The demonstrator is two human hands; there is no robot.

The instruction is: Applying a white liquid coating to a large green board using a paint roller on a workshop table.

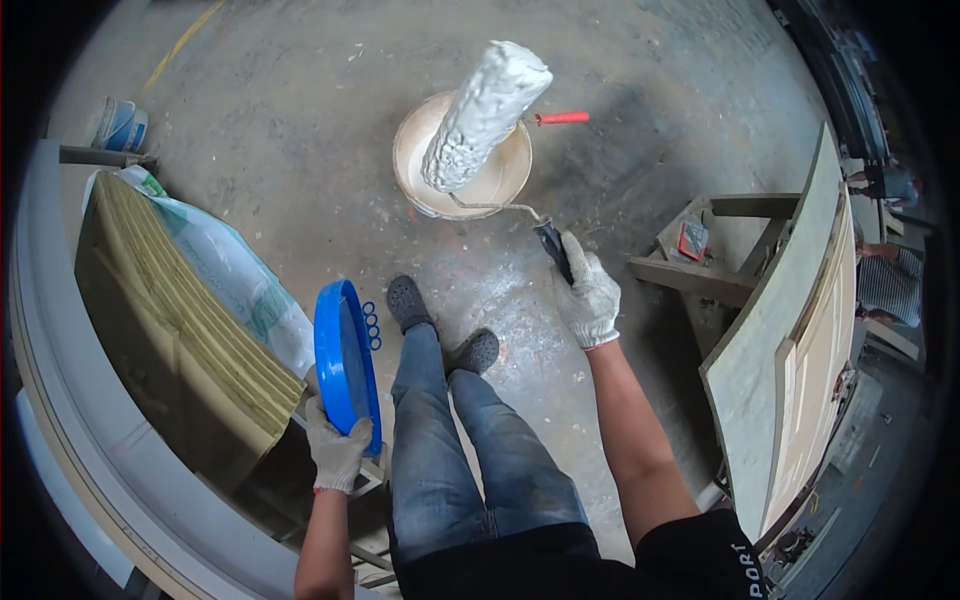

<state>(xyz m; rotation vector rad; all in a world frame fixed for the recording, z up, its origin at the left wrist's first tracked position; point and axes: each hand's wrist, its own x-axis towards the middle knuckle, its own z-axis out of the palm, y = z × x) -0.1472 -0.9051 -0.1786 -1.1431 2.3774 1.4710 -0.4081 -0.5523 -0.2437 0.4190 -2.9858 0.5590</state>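
Note:
My right hand [586,296], in a white glove, grips the dark handle of a paint roller [484,116]. The roller's thick white sleeve is coated with pale paint and hangs above an open bucket of cream paint [418,170] on the concrete floor. A red-handled tool [560,118] lies across the bucket's far rim. My left hand [336,455], also gloved, holds a round blue bucket lid [345,362] by its lower edge, tilted on its side. My legs in jeans and dark shoes stand between the two hands.
A stack of pale moulded strips under a plastic sack [190,300] lies at my left. A primed door panel [790,340] leans on wooden trestles [690,270] at my right. A small pail [120,125] stands far left. Other people stand at the far right edge.

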